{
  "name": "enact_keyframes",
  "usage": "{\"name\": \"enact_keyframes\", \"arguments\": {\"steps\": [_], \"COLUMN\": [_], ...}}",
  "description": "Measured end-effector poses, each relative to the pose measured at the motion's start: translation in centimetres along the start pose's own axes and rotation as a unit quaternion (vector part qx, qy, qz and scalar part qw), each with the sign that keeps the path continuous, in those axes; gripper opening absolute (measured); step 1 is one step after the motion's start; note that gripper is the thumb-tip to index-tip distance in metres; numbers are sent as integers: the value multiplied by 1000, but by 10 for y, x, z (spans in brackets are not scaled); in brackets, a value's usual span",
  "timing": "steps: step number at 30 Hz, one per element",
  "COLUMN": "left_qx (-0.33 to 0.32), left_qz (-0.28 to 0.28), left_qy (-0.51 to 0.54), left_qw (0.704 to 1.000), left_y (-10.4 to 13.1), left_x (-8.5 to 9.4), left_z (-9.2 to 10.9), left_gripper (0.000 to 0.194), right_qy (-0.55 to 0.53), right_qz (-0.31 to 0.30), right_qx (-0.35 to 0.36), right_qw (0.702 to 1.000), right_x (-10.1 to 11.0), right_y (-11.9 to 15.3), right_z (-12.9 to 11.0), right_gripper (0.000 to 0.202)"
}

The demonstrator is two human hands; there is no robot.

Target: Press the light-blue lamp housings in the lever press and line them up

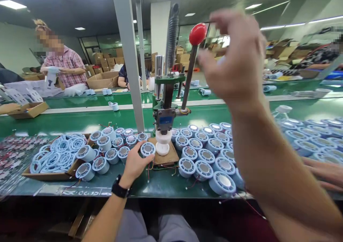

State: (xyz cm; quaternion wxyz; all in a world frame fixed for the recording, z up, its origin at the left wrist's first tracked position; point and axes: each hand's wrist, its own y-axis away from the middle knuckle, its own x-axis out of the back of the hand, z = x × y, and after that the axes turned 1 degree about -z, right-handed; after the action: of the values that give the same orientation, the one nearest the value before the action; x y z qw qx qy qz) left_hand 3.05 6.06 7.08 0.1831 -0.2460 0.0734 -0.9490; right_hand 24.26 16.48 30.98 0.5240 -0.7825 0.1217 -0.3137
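Note:
My left hand, with a black watch on the wrist, grips a light-blue round motor housing just left of the hand press. Thin wires hang down from the housing. A white round fixture sits on the cardboard-covered base under the white press head, with a gap between them. My right hand is raised beside the red knob of the press lever. Its fingers are apart and curved, slightly blurred, and hold nothing.
Rows of similar blue housings stand right of the press, with more on its left. A cardboard tray holds blue rings. A grey post rises behind. Another person's hand rests at far right; a person in a checked shirt stands across.

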Motion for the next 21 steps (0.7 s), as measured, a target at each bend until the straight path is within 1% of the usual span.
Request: {"name": "enact_keyframes", "arguments": {"steps": [1, 2, 3, 4, 5, 6, 8, 10, 12, 14, 15, 16, 17, 18, 19, 21], "left_qx": [-12, -20, -26, -29, -29, -30, -32, -34, -34, -35, -36, -37, -37, -38, -40, -47], "left_qz": [-5, -14, -28, -45, -64, -81, -107, -124, -134, -130, -123, -114, -103, -92, -81, -65], "left_qy": [11, 26, 49, 76, 105, 131, 166, 178, 185, 187, 186, 184, 180, 175, 168, 152], "left_qw": [1000, 999, 998, 996, 992, 988, 980, 976, 973, 973, 974, 976, 978, 980, 982, 985], "left_y": [-11, -21, -29, -35, -41, -45, -52, -54, -53, -49, -46, -44, -41, -39, -37, -34], "left_x": [-3, -9, -16, -23, -31, -38, -49, -54, -56, -57, -57, -58, -60, -61, -62, -65], "left_z": [4, 7, 8, 9, 9, 8, 5, 1, -3, -6, -7, -8, -9, -11, -12, -14], "left_gripper": [52, 53, 53, 54, 54, 53, 49, 45, 44, 48, 52, 57, 63, 69, 73, 78], "right_qy": [-31, -77, -130, -177, -208, -221, -219, -219, -218, -216, -214, -211, -203, -191, -174, -137], "right_qz": [-7, -36, -76, -116, -148, -167, -161, -143, -124, -104, -94, -80, -66, -50, -32, -1], "right_qx": [-45, -85, -115, -131, -138, -138, -139, -149, -169, -177, -164, -137, -99, -55, -13, 41], "right_qw": [998, 993, 982, 969, 957, 951, 952, 954, 953, 955, 958, 965, 972, 979, 984, 990], "right_x": [-4, -10, -17, -25, -32, -39, -52, -59, -58, -46, -36, -25, -13, -3, 6, 13], "right_y": [-30, -53, -69, -79, -84, -85, -82, -82, -86, -86, -80, -67, -48, -20, 14, 93], "right_z": [4, 7, 11, 15, 18, 20, 23, 23, 21, 18, 16, 12, 7, 0, -7, -23], "right_gripper": [54, 56, 58, 61, 63, 64, 62, 58, 57, 56, 53, 49, 45, 41, 39, 40]}}
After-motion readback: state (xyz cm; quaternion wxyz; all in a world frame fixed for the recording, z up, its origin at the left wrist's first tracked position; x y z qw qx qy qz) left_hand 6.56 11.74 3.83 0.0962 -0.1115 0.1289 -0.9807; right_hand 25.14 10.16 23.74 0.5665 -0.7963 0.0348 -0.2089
